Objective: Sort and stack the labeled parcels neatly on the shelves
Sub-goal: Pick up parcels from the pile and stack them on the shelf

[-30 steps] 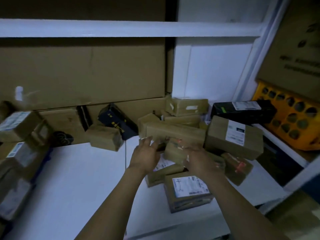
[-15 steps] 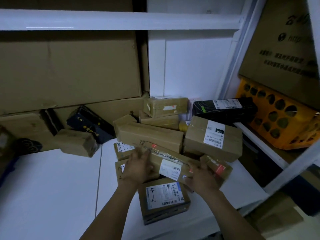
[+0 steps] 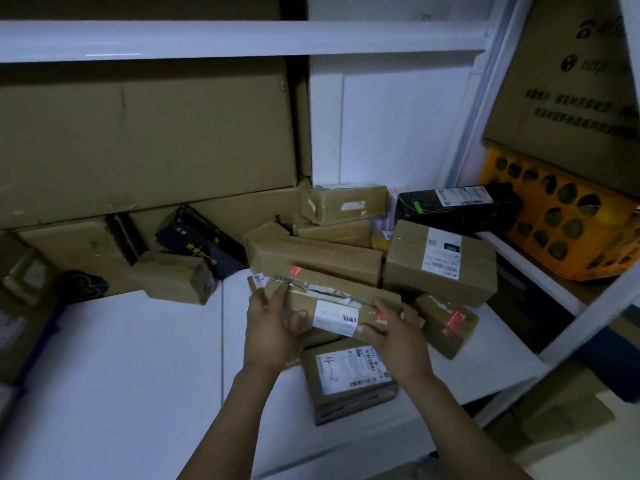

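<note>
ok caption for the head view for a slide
Left hand and right hand grip a long brown cardboard parcel above a white shelf.

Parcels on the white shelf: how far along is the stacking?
Done: little; only two small boxes at the back look stacked. In hand: the left hand and right hand grip a long labeled parcel by its ends, above the box marked 4. Left: the tilted small parcel, the black parcel and the loose box at left look unsorted.

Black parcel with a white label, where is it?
Head view: the black parcel lies at the right rear of the white shelf, behind the brown labelled box, beside the yellow crate.
</note>
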